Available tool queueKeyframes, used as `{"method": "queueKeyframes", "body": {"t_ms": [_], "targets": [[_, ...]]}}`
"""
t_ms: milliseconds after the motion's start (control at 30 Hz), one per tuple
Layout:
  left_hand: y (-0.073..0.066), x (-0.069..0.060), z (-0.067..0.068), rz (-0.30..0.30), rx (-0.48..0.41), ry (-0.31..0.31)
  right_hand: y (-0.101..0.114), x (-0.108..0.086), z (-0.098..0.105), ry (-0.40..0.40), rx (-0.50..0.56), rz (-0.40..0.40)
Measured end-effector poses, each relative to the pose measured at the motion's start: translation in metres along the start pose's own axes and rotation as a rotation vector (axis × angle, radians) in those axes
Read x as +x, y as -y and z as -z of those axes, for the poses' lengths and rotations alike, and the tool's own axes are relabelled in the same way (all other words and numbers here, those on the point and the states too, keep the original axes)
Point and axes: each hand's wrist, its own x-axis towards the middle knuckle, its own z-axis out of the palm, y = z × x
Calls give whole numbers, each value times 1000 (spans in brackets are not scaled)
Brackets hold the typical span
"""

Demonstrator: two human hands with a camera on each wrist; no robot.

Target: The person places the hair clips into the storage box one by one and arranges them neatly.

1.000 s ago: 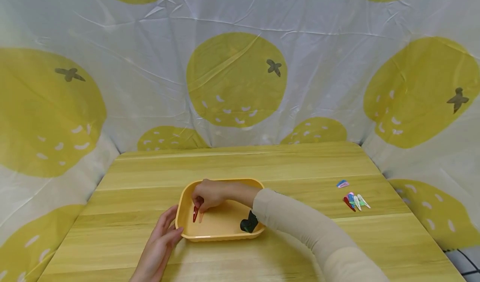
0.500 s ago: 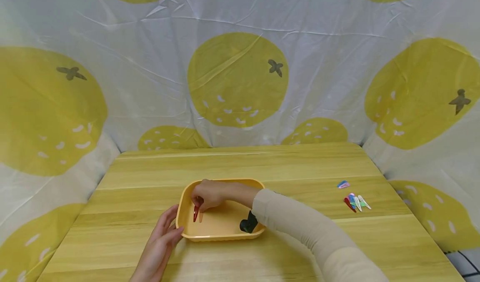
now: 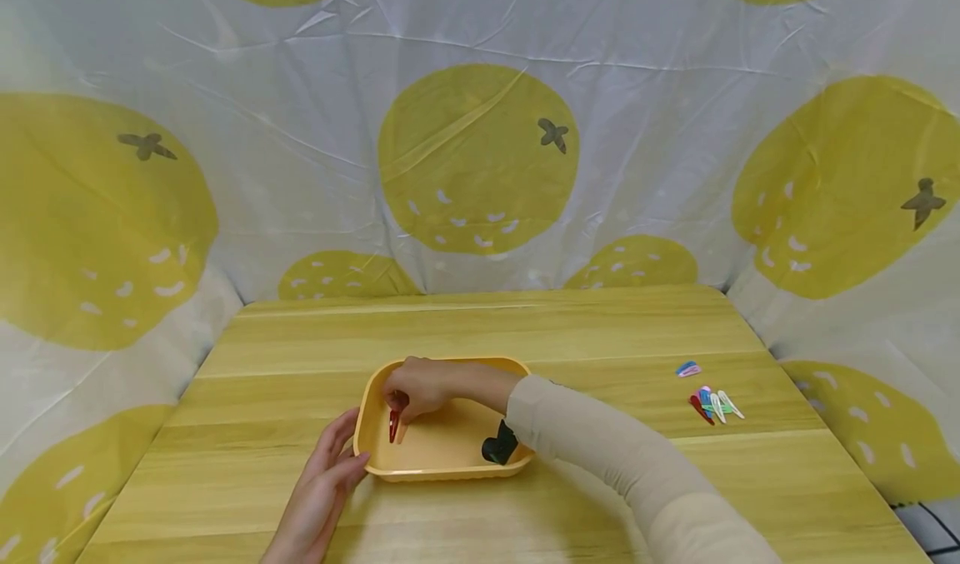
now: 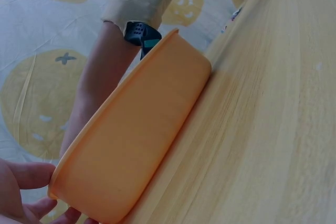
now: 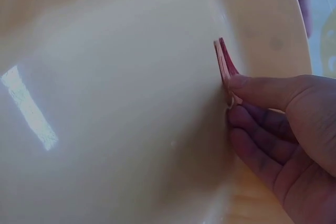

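Low and left of centre in the head view, I pinch a red hair clip [image 3: 393,427] between the thumb and finger of my right hand [image 3: 416,385], my grip narrow. The clip is inside the yellow tray [image 3: 457,451], toward its left end, its free tip pointing toward the near edge. A peach sliver shows just beside it; I cannot tell whether that is a fingertip or part of a clip. In the right wrist view the clip stands out from my fingertips as two slim prongs, slightly apart at the tips, right of centre.

My left hand [image 3: 324,471] holds the tray's left end from outside, the thumb against the rim at the near corner and the other fingers against the wall. The tray sits on the wood-grained bench [image 3: 285,364].

My right arm, in a cream sleeve [image 3: 600,447], reaches in from the lower right over the tray's right side, with a dark device [image 4: 140,34] at the wrist by the cuff.

At the right of the head view, a blue-and-pink pair of clips [image 3: 687,369] lies just above a cluster of red, blue, white and green clips [image 3: 717,406]. Pale cloth [image 3: 300,172] printed with big yellow fruit hangs behind.
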Motion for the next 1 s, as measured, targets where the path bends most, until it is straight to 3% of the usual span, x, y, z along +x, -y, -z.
{"method": "queueKeyframes", "body": {"t_ms": [533,833,1000], "targets": [[0,0,0,2,2,-4,-1,-2,1,0,-32,18],[1,1,-1,-3,-4,-11,0,-19,17,-17,-18,67],[1,1,-1,0,0,-15,2,-30,28,-5,-2,53]]}}
